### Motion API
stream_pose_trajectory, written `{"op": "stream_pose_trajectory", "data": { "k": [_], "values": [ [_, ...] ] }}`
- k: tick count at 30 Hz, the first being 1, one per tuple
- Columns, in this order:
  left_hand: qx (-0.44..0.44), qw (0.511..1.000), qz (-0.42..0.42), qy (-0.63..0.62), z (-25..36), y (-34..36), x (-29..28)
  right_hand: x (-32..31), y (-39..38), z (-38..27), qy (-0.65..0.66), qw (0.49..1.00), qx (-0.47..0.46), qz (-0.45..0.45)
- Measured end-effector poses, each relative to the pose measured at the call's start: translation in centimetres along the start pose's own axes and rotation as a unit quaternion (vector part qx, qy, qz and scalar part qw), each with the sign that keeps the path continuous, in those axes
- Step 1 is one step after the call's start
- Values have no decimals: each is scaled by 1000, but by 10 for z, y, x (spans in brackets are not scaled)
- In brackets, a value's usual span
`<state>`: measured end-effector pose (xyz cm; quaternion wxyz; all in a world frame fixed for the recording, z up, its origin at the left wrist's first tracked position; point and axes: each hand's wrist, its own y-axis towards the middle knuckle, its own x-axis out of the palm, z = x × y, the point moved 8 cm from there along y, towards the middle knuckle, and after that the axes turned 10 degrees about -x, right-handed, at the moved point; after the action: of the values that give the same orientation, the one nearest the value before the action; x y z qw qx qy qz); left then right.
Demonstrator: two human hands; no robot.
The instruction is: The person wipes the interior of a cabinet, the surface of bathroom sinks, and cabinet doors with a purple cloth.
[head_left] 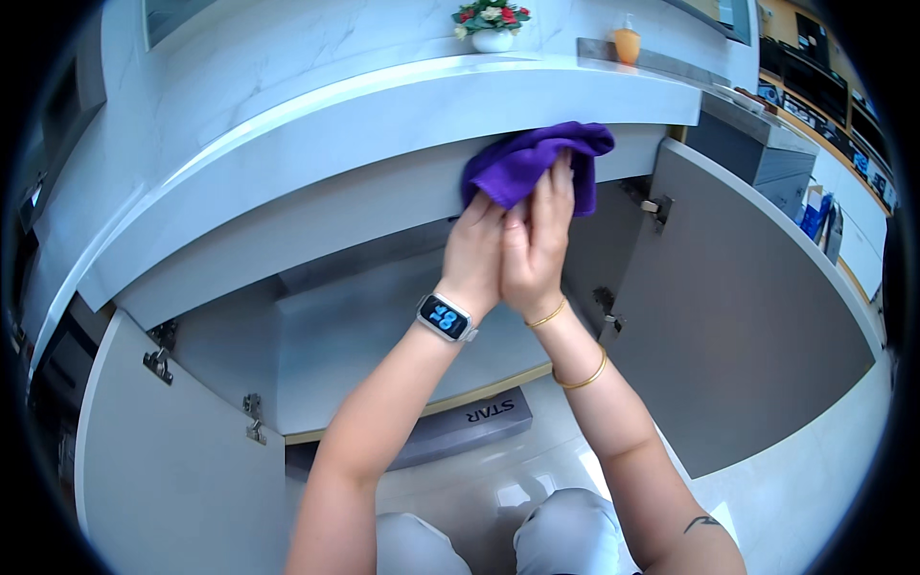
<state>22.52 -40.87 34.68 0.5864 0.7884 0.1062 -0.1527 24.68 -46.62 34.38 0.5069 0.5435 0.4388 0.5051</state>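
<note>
A purple cloth (532,158) is bunched against the white strip (383,201) under the counter's front edge. My left hand (470,254), wearing a smartwatch, has its fingertips tucked into the cloth's lower edge. Beside it, touching it, my right hand (534,251) presses its fingers together on the cloth, with gold bangles at the wrist and forearm. Below them is an open cabinet with a pale shelf (355,340); the area behind my hands and the cloth is hidden.
Open doors flank me, left (172,460) and right (747,335). A flower pot (492,40) and orange dispenser (628,46) stand on the counter (383,110). A long grey box (460,426) lies below the cabinet floor. Shelving with appliances (815,72) is at upper right.
</note>
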Motion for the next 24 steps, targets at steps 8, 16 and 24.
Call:
{"op": "stream_pose_trajectory", "data": {
  "k": [8, 16, 24],
  "values": [
    [-262, 963, 12, -56, -145, -145, -62, 111, -9, -129, 35, 989, -91, -112],
    [-469, 879, 54, 58, -277, -301, -147, 249, -7, -284, 144, 929, -250, -232],
    [-529, 843, 55, 84, -306, -346, -160, 271, -21, -310, 108, 913, -316, -236]
  ]
}}
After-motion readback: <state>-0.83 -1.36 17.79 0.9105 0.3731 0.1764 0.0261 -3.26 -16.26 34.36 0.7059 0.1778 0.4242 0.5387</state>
